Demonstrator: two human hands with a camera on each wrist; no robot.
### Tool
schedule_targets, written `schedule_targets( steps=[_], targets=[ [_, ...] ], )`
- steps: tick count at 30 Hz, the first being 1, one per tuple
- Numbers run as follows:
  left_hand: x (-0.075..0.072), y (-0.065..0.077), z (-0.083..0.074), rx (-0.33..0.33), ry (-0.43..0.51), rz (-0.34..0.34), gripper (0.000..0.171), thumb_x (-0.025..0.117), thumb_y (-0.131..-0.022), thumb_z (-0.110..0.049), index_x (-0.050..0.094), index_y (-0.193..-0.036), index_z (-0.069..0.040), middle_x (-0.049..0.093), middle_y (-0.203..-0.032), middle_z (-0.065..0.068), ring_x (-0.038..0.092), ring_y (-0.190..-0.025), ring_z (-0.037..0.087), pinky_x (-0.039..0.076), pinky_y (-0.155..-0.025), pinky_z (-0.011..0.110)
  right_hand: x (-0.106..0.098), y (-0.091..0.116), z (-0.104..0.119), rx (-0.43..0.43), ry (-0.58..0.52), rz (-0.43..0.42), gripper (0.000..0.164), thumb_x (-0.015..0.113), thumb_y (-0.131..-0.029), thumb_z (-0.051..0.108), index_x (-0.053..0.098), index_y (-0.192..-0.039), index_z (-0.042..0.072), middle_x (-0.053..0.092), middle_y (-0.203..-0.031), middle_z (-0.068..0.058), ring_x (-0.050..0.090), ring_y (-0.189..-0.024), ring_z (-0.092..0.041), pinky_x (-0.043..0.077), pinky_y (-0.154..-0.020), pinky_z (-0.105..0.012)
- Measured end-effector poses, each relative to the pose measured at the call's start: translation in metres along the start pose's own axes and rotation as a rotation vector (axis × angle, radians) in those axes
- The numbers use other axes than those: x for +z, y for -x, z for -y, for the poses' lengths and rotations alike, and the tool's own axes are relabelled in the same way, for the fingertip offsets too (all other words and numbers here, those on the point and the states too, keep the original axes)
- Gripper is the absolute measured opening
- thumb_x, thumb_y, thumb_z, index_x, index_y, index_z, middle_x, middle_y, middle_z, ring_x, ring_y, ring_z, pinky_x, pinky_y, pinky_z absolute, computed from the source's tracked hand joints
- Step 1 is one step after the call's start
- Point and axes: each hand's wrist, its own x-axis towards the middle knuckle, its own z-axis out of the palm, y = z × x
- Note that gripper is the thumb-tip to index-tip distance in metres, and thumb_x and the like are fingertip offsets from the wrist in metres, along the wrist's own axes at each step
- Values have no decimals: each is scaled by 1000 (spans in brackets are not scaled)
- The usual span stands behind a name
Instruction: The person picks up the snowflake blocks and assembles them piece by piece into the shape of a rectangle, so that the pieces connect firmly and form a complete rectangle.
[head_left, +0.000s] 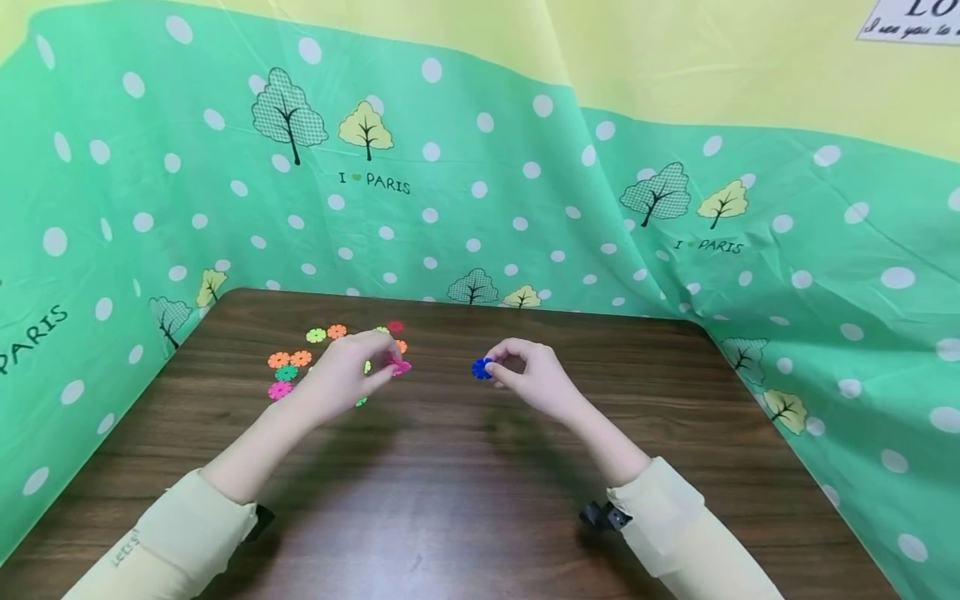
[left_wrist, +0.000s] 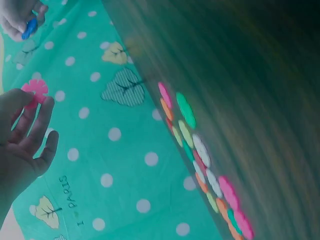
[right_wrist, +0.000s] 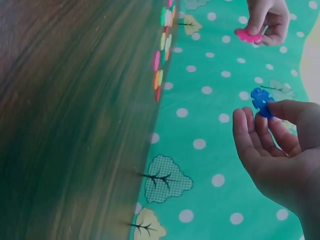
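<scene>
A pink notched plastic disc (left_wrist: 36, 90), shaped like a snowflake, is pinched between the thumb and fingers of my left hand (head_left: 347, 373). My right hand (head_left: 537, 379) pinches a blue disc (right_wrist: 262, 102) of the same kind by its edge. Both discs are held above the table, apart from each other, with the pink one left of the blue one in the head view. Under and around my left hand lie several loose discs, among them an orange disc (head_left: 337, 331), a teal disc (head_left: 287, 372) and a magenta disc (head_left: 280, 390). The left hand hides some of them.
The dark wood-grain table (head_left: 450, 483) reaches back to a green polka-dot cloth (head_left: 480, 158) hung behind and along both sides. All the loose discs lie on the left half of the table. A dark strap piece (head_left: 604, 516) sits at the right cuff.
</scene>
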Motion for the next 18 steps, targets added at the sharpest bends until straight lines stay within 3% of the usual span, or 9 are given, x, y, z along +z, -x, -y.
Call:
schedule_targets(
  steps=[5,13,18],
  targets=[
    [9,-2,-14,41,-23,-97,18,78,-76,-9,63,-84,-13,64,-76,-5,59,-70,9,49,-62,24,3,7,4,14,-80,-35,8,64,-90,11,65,-93,4,70,-83,-14,68,-67,-23,57,-62,-32],
    [24,-1,-30,46,25,-195,15,79,-76,-13,65,-82,-14,67,-78,-5,59,-69,5,53,-65,25,8,13,15,71,-240,-30,18,60,-92,7,59,-102,-8,69,-82,-26,69,-70,-35,57,-62,-39],
    [33,-3,-35,51,88,-219,16,79,-75,-12,65,-81,-12,70,-78,-3,63,-69,6,56,-67,26,10,17,17,75,-315,-24,20,60,-92,8,59,-106,-8,69,-82,-24,70,-69,-31,57,-63,-38]
  ],
)
